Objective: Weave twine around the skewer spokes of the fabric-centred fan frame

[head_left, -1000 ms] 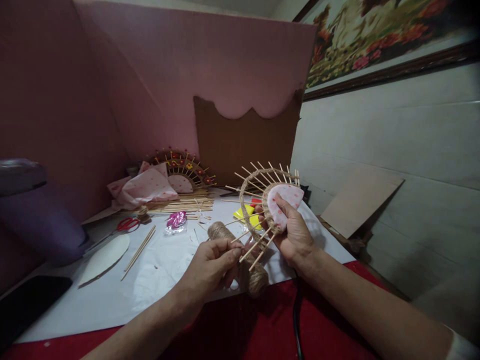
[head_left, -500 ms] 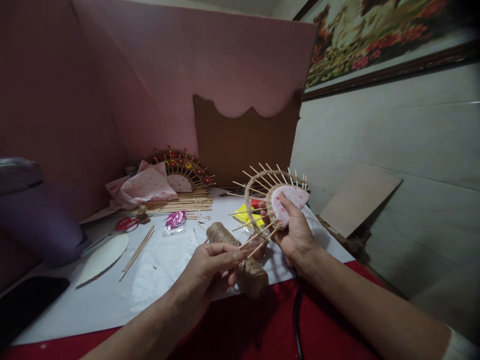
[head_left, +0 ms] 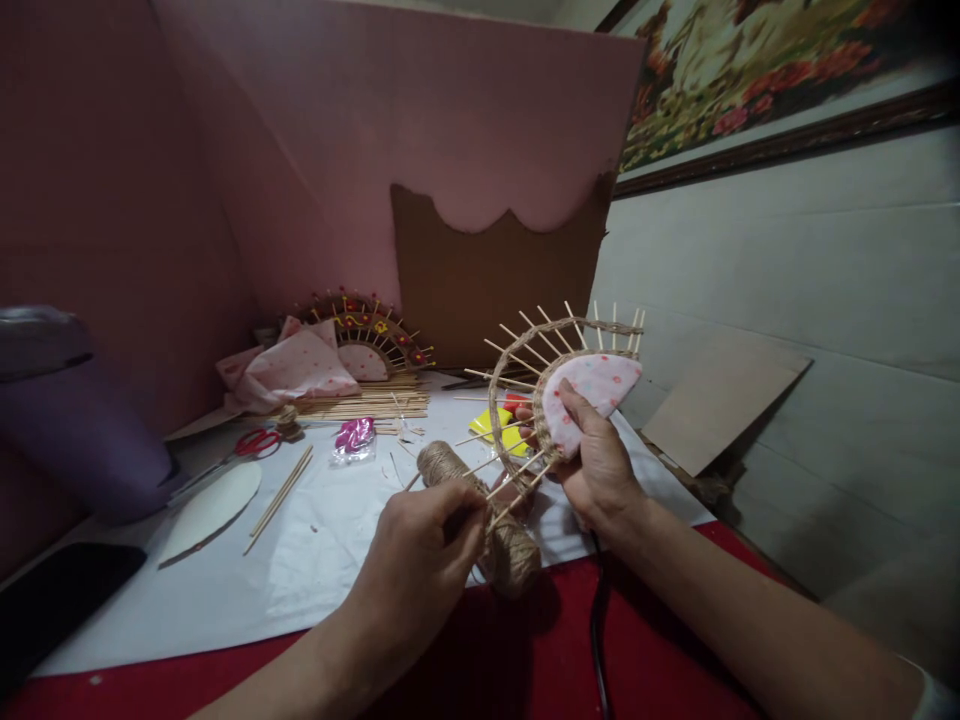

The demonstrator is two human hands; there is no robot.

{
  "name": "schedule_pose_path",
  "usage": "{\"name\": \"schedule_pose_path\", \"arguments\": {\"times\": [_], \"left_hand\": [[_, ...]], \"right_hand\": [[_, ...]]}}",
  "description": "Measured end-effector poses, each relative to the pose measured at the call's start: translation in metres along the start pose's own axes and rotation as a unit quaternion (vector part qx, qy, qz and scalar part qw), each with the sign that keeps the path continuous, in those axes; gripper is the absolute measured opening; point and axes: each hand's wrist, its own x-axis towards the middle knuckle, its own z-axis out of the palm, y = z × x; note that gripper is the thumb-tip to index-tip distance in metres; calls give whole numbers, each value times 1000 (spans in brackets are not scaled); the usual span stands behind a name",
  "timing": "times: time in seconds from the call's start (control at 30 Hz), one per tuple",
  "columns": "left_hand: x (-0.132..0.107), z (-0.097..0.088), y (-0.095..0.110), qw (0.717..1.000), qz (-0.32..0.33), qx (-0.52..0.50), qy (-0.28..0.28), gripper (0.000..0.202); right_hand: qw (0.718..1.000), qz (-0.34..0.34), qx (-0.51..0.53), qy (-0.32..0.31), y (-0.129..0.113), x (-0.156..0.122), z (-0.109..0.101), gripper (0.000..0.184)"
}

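Note:
My right hand [head_left: 596, 468] grips a half-round craft piece [head_left: 592, 385]: a pink dotted fabric semicircle edged in jute, with wooden sticks fanning out and a twine band woven through them. The thumb presses on the fabric. My left hand [head_left: 427, 560] is closed in a pinch at the lower stick ends, on what looks like the twine strand. Just beyond its fingers a jute twine spool [head_left: 480, 515] lies on the white paper [head_left: 315, 540].
A finished decorated fan piece [head_left: 367, 345], pink fabric [head_left: 289, 370] and a stick bundle [head_left: 367, 402] lie at the back. Red scissors [head_left: 251, 445], loose sticks [head_left: 281, 490], a cardboard cutout [head_left: 210, 505], a pink packet [head_left: 352, 437] and yellow item [head_left: 504, 428] sit on the paper. A black cable [head_left: 600, 640] crosses the red cloth.
My right hand lifted and turned the craft piece up and to the right. My left hand slid slightly down, still pinching at the lower stick ends.

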Motion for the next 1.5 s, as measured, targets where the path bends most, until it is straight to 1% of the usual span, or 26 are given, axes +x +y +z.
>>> {"name": "schedule_pose_path", "arguments": {"times": [0.1, 0.23, 0.37, 0.47, 0.67, 0.83, 1.0, 1.07, 1.17, 1.37, 1.5], "left_hand": [[2, -2, -5, 996, 48, 71, 36, 17], [4, -2, -9, 989, 87, 107, 56, 17], [4, -2, -7, 985, 109, 121, 55, 18], [3, -1, -5, 983, 121, 120, 66, 20], [4, -2, -7, 979, 144, 125, 78, 16], [5, -6, -8, 968, 148, 165, 117, 11], [4, -8, -8, 953, 191, 198, 128, 12], [4, -9, -9, 948, 201, 209, 128, 13], [4, -8, -10, 949, 201, 205, 133, 12], [5, -7, -10, 947, 210, 189, 150, 11], [6, -9, -7, 940, 221, 193, 173, 11]], "right_hand": [[1000, 24, -4, -16, 2, -3, 0, 24], [996, 72, -37, -47, 5, -9, -1, 26], [991, 101, -51, -67, 8, -16, -1, 27], [990, 108, -50, -71, 9, -19, 0, 28], [987, 122, -55, -87, 6, -16, -1, 29], [990, 122, -36, -64, 5, -10, -2, 28], [991, 132, -6, -25, 5, -4, -4, 24], [992, 127, -2, -11, 5, -2, -5, 21], [995, 102, -8, -19, 2, -1, -3, 20], [998, 13, -21, -65, -11, -3, 6, 23], [993, -21, -50, -107, -22, -6, 15, 23]]}}
